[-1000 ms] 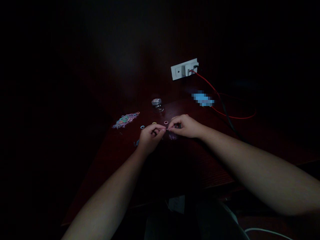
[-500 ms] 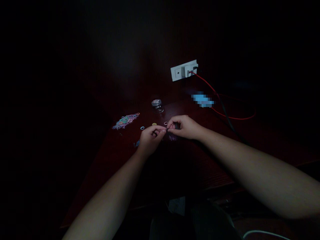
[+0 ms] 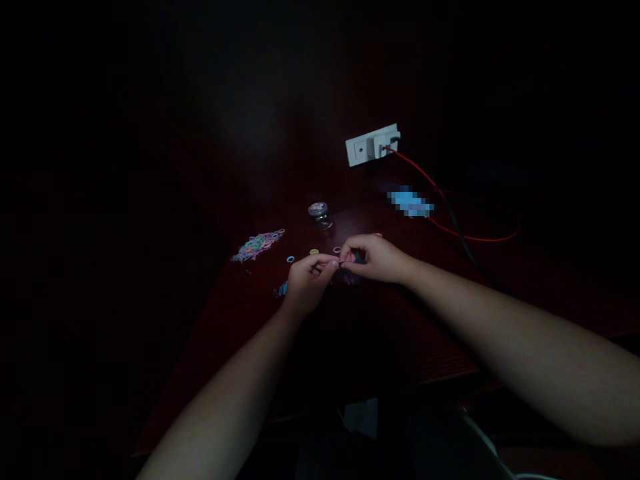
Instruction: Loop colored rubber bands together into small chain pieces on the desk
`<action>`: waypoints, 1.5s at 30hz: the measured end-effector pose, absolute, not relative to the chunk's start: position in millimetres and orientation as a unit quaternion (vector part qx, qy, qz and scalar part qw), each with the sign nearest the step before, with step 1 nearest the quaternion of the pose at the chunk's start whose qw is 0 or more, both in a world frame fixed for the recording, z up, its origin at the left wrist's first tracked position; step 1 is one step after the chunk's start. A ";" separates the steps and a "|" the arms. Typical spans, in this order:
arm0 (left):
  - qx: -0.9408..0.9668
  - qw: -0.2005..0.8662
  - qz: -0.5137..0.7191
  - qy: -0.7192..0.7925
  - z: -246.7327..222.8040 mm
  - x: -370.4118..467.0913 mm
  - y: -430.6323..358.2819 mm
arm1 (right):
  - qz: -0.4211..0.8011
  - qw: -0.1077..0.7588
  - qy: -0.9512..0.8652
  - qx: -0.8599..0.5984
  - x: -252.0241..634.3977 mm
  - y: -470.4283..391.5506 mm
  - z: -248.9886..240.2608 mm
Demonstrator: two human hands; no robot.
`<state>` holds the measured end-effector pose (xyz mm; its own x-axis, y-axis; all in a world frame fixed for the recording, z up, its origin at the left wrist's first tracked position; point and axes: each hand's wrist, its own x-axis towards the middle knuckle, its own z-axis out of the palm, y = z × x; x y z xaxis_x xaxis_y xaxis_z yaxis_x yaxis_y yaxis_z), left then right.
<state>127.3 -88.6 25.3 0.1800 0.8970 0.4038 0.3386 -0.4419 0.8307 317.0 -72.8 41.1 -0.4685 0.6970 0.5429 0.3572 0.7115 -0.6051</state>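
My left hand [image 3: 310, 278] and my right hand [image 3: 373, 258] meet over the dark red table, thumbs and forefingers pinched. Between the fingertips is something small and dark, too small to name. Just beyond the hands lie a blue ring [image 3: 291, 259], a yellow ring [image 3: 314, 252] and a pink ring [image 3: 337, 250]. Several blue bands [image 3: 283, 289] are partly hidden by my left hand. Some purple bands [image 3: 351, 279] lie beneath my right hand. Farther left is a pile of many-coloured bands [image 3: 259, 245].
A small lidded clear jar [image 3: 320, 215] stands behind the hands. On the wall is a white socket [image 3: 373, 145] with plugs, a red cable [image 3: 417, 167] and a black cable [image 3: 457, 230]. A blurred blue object [image 3: 410, 202] lies at the back right.
The whole view has shifted slightly, so things appear a little farther right and lower. The hands have stayed together, with slightly more of the dark item showing between the fingertips.
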 end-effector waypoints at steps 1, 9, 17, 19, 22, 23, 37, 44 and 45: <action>0.705 0.300 0.469 0.439 25.4 127.6 -88.8 | 0.207 0.406 -0.831 -0.319 317.1 -72.8 41.3; 0.691 0.320 0.479 0.437 27.2 129.0 -89.2 | 0.208 0.413 -0.830 -0.313 317.4 -75.4 44.3; 0.713 0.295 0.482 0.415 24.6 125.7 -86.9 | 0.195 0.417 -0.831 -0.313 318.9 -70.7 40.3; 0.727 0.275 0.479 0.408 23.8 124.5 -86.0 | 0.194 0.417 -0.831 -0.313 319.3 -69.5 38.8; 0.742 0.251 0.473 0.403 23.9 124.3 -85.6 | 0.200 0.415 -0.830 -0.315 319.4 -69.3 38.5; 0.746 0.246 0.470 0.402 24.3 124.6 -85.7 | 0.203 0.415 -0.829 -0.315 319.5 -69.5 38.8; 0.742 0.266 0.462 0.406 24.5 125.8 -81.9 | 0.185 0.423 -0.841 -0.282 322.2 -67.5 39.8; 0.758 0.236 0.441 0.419 25.4 124.7 -83.0 | 0.173 0.423 -0.843 -0.284 323.2 -65.8 38.7; 0.759 0.235 0.439 0.420 25.6 124.7 -83.0 | 0.174 0.423 -0.843 -0.284 323.4 -65.4 38.6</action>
<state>124.7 -83.0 25.6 0.2618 0.8433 0.4693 0.4307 -0.5372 0.7252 323.4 -65.4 38.6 -0.4801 0.6262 0.6143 0.3323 0.7779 -0.5333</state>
